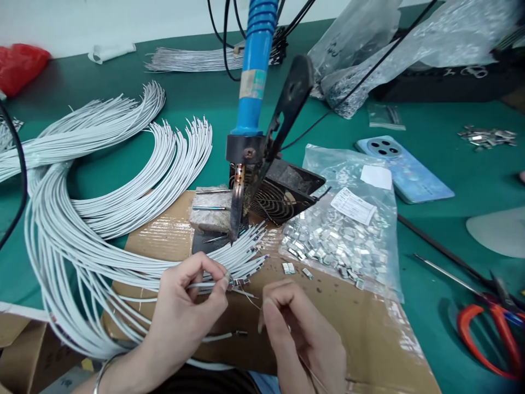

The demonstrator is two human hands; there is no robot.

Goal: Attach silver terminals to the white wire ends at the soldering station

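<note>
L hand [184, 312] grips white wires [205, 285] in closed fingers, ends over cardboard [336, 339], soldering iron [252, 71] just beyond, while R hand [301, 334] pinches narrow near loose clips [288, 268], anything held too fine to tell.

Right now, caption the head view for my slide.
Left hand grips white wires beside a blue soldering iron, right hand close by.

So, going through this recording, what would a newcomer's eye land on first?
A blue-handled soldering iron stands at the centre, its metal tip pointing down. Long white wires sweep in big loops across the left of the green mat, gathered in the left hand. Right of centre, a clear plastic bag of small metal clips lies partly on the cardboard.
</note>
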